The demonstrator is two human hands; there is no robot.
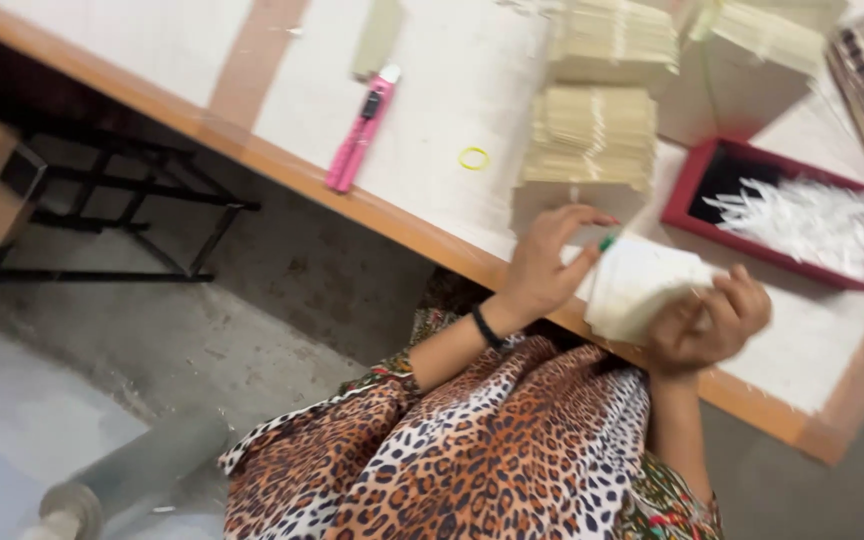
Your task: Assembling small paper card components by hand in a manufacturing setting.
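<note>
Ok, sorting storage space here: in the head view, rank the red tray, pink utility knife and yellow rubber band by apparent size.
1. red tray, clearly the largest
2. pink utility knife
3. yellow rubber band, smallest

All lie on the table at similar depth, so the order looks reliable.

Motion-blurred white bundle [642, 285] in hands

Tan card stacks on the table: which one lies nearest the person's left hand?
The front stack, directly above the left hand and closest to the table's edge. The other two stacks lie farther back.
</note>
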